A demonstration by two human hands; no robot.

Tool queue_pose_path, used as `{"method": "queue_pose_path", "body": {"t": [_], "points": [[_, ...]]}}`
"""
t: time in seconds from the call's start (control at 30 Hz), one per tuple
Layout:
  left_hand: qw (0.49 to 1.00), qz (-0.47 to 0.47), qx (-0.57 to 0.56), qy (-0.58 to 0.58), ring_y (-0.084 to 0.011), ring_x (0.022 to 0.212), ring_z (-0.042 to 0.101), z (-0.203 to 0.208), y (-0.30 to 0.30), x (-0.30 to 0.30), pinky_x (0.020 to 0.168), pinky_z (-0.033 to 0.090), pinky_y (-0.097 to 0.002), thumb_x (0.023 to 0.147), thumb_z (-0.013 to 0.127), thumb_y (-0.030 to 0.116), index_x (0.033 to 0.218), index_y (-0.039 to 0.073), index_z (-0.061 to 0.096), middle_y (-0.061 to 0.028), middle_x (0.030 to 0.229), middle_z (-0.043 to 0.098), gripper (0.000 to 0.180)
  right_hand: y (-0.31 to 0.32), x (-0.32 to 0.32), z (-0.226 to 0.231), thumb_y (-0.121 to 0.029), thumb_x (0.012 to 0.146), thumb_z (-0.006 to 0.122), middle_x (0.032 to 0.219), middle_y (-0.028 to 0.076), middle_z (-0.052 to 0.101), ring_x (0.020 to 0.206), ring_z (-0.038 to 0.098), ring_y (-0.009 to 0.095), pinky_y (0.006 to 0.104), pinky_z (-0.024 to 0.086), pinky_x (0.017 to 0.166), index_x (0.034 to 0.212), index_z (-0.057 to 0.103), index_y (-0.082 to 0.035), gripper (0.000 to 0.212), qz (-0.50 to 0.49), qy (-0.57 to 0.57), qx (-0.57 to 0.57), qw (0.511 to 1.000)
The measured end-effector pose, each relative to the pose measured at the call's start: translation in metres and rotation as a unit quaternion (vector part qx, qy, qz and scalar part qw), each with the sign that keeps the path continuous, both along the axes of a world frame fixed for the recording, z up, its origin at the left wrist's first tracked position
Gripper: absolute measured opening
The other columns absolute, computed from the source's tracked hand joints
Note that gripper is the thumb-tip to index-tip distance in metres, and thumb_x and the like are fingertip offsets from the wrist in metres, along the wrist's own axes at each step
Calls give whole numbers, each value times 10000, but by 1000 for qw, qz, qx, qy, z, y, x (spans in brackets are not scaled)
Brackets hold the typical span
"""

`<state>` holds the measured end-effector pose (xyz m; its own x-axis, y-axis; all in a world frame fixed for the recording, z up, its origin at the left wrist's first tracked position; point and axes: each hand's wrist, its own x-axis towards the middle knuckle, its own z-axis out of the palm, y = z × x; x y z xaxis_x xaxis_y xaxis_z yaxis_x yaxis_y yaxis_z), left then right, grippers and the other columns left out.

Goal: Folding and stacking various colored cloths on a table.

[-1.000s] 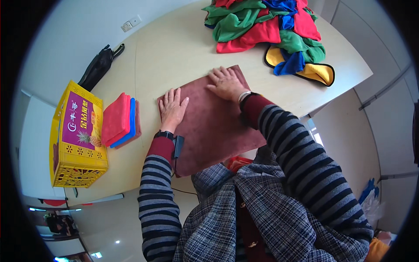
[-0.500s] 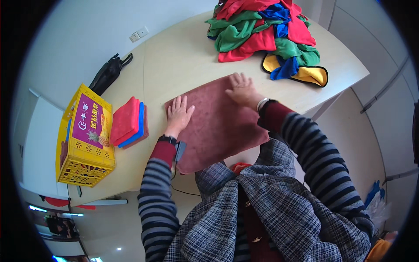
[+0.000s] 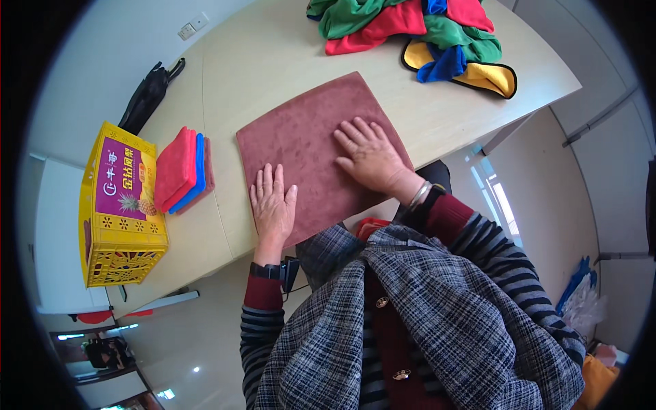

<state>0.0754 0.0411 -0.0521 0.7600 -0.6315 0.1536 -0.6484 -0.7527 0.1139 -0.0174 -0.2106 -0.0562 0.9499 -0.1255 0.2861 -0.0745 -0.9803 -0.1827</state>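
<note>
Both hands had come nearer the body along the brown cloth [image 3: 301, 137] since half a second earlier: the right hand [image 3: 372, 157] had left the far right corner for the cloth's right part, and the left hand [image 3: 273, 208] sat lower down its left side. Neither grip held anything; both palms lay flat, fingers extended, pressing or resting on the pile. The brown cloth was spread in one broad, smooth sheet on the pale surface [image 3: 273, 58], right before the person, its near margin about at the front edge; whether it overhung, I could not tell.

As far as the frames showed, three pieces were already folded: the red, blue and brownish stack [image 3: 176, 171] leaned close beside the yellow crate [image 3: 126, 249] to the left. This cloth looked smoothed out, with no fold visible in it. Much seemed left, judging by the loose heap [image 3: 383, 27] of green, red and blue at the far side, with a black-edged yellow piece [image 3: 497, 76] at its near end, all crumpled and out of the hands' reach.
</note>
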Motion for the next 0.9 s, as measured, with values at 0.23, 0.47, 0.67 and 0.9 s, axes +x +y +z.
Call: {"method": "queue_pose_path", "body": {"t": [0.23,0.47,0.67,0.9], "points": [[999,49,-12,10,-337,1518,245,-5,35,0,1235,161,-499,1067,384,428,1587,112,315,-146,1642,287,612,-45,-27,-8,-441,1030,448,1599,102,381,1504,295,305,486,206,1231,1523,431,-121,588,-72,3,-14,997],[996,80,-20,-30,-340,1505,268,-3,73,-10,1228,175,-507,1048,432,394,1566,92,346,-151,1623,317,606,-84,-68,5,-302,1028,486,1590,133,384,1488,325,323,506,248,1215,1520,421,-117,530,-99,11,-11,995],[995,-68,-60,-40,-336,1488,311,6,96,-62,1219,217,-520,907,638,210,1531,66,383,-152,1588,365,689,-85,-114,16,-125,951,586,1578,152,395,1482,342,337,521,276,1212,1506,433,-119,576,68,0,1,998],[978,-126,-43,-158,-344,1390,465,-13,101,-50,1159,359,-501,738,673,-29,1385,44,557,-145,1468,517,661,-82,-100,17,-154,894,658,1570,120,416,1476,359,334,513,302,1208,1516,427,-160,664,132,14,-88,987]]}}
